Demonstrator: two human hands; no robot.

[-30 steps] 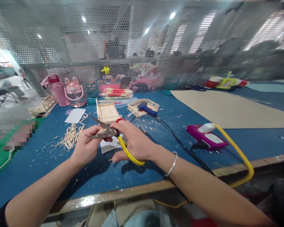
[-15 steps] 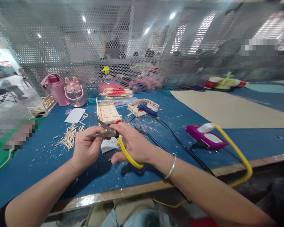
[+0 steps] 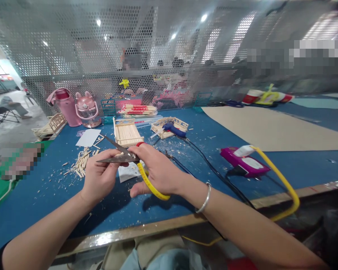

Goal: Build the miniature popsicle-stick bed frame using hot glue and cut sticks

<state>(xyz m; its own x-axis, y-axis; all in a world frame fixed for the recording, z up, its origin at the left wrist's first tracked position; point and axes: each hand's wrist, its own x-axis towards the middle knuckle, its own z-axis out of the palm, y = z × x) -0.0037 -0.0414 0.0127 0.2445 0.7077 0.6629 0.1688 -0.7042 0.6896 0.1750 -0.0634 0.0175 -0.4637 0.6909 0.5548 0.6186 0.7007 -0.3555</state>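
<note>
My right hand grips a pair of scissors, its fingers through the handles. One handle shows yellow with dark markings, the other red. The blades stand apart and point left, over the fingers of my left hand. Those fingers are closed in a pinch by the blades; a small pale bit shows there, too hidden to name. A white paper lies under the hands. Cut wooden sticks are heaped to the left. Beyond the hands sits a small stick-built frame.
A blue glue gun rests on another stick-built piece, its cord trailing right. A purple device with a yellow cable stands at right. Pink bottles, bundled sticks and a beige sheet lie farther back before a perforated metal screen.
Both hands and the scissors have shifted very slightly left in view, along with the whole scene. The blades remain apart, and both grips look the same.
</note>
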